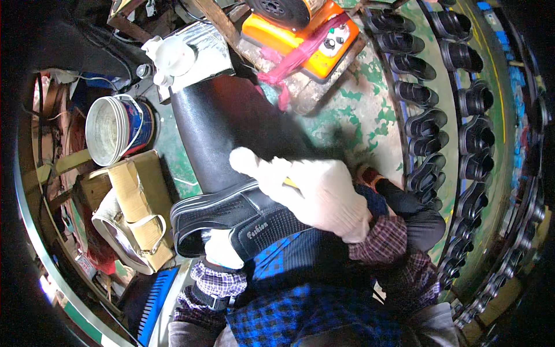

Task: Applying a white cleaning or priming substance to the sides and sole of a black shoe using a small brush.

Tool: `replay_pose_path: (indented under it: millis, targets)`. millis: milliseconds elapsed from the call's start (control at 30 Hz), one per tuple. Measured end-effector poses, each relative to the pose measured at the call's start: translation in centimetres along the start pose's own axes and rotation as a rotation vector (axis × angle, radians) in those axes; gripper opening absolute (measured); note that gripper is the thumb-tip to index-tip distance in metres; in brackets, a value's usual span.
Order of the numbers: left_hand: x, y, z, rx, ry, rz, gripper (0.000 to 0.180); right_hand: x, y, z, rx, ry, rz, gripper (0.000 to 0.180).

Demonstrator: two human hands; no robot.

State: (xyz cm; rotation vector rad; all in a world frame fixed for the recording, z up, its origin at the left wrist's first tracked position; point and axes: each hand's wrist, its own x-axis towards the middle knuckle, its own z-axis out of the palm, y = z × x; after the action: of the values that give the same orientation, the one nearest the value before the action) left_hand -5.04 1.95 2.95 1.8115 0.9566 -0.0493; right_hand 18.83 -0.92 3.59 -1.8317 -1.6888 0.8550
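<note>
A wide green-painted worn floor (370, 110) spreads far and right, with curved rows of black moulded sandals (425, 124) along its right side. A large smooth black cylinder (222, 124) slants from far to near at centre; a white plastic bucket (110, 130) stands to its left. Near centre, a black perforated slip-on shoe with a white-edged sole (222, 217) lies across the person's lap. The white-gloved right hand (315, 191) presses curled over its upper; the white-gloved left hand (222, 250) grips it from below. It looks light, flexible and rubbery, probably best held by the firmer sole edge
</note>
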Motion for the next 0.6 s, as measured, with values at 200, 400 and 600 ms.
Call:
replay_pose_path:
  millis: [200,400,600]
  targets:
    - [-0.3,-0.5,0.0,0.129,0.005,-0.013,0.046,1.2,0.7,0.3,-0.076,0.134,-0.244,0.022]
    - [0.3,0.2,-0.2,0.110,0.008,0.022,0.044,1.4,0.3,-0.1,-0.101,0.102,-0.217,0.019]
    - [0.3,0.4,-0.8,0.176,-0.051,0.039,0.046,1.4,1.3,-0.4,0.123,0.101,-0.195,0.027]
